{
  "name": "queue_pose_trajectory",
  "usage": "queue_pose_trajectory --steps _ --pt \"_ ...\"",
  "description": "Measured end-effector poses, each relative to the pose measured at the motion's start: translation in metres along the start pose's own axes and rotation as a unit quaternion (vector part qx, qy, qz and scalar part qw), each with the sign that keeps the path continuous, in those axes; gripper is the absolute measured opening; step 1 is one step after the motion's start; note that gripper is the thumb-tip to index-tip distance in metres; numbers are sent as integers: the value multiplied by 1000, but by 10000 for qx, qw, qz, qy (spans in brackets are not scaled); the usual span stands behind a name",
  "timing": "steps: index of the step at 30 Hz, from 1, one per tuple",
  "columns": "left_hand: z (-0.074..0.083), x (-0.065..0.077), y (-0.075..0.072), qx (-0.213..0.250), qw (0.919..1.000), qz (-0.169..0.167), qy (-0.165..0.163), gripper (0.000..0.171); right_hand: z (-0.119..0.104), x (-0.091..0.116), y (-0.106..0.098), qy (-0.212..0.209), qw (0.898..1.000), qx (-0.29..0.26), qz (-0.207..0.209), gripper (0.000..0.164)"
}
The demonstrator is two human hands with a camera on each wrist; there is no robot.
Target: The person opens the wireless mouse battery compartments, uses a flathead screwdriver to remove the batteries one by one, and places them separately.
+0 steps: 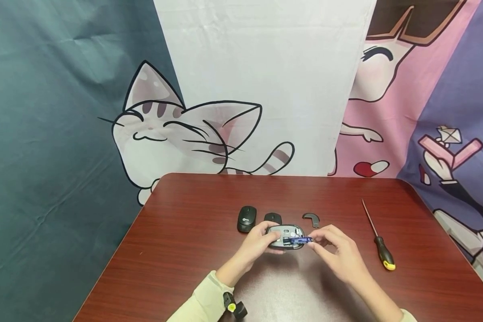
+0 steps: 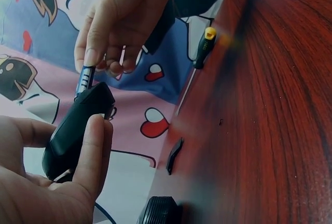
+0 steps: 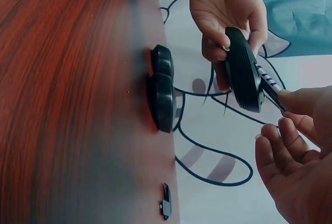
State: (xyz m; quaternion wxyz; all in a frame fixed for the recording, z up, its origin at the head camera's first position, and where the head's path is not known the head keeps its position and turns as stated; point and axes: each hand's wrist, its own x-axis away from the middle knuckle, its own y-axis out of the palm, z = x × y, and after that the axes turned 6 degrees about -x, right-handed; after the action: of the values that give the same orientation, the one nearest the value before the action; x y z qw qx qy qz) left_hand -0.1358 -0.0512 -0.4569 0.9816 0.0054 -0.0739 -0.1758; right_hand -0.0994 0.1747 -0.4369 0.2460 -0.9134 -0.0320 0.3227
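Two hands are counted, one left hand (image 1: pixel 255 243), one right hand (image 1: pixel 340 251). And computer mice, three of them! One upturned mouse (image 1: pixel 293 232) is gripped by the left hand; two more are seen on the far side of that hand: one black mouse (image 1: pixel 247 219) ahead of it, one partly hidden mouse (image 1: pixel 273 218) just past its fingers. Batteries, one: a blue battery (image 1: pixel 299 240) is pinched by the right hand, between the two. Beyond the right hand, one curved battery cover (image 1: pixel 315 219) is spotted. Out to that hand's right, one screwdriver (image 1: pixel 383 252) is tallied. Beneath both hands, one wooden table (image 1: pixel 173 250) is counted.
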Motion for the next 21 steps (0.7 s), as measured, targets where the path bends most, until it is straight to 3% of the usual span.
queue_pose_trajectory --steps 4,7,16,21 --pt "1 0 0 28 10000 46 25 33 -21 -6 -7 217 9997 98 96 24" --pt "1 0 1 35 10000 67 50 33 -21 -6 -10 470 9986 195 144 23" --pt "-1 -2 1 54 10000 30 62 34 22 3 -15 873 9954 164 355 22" --pt "-3 -3 5 85 9999 -57 74 33 35 4 -22 1049 9932 307 393 19"
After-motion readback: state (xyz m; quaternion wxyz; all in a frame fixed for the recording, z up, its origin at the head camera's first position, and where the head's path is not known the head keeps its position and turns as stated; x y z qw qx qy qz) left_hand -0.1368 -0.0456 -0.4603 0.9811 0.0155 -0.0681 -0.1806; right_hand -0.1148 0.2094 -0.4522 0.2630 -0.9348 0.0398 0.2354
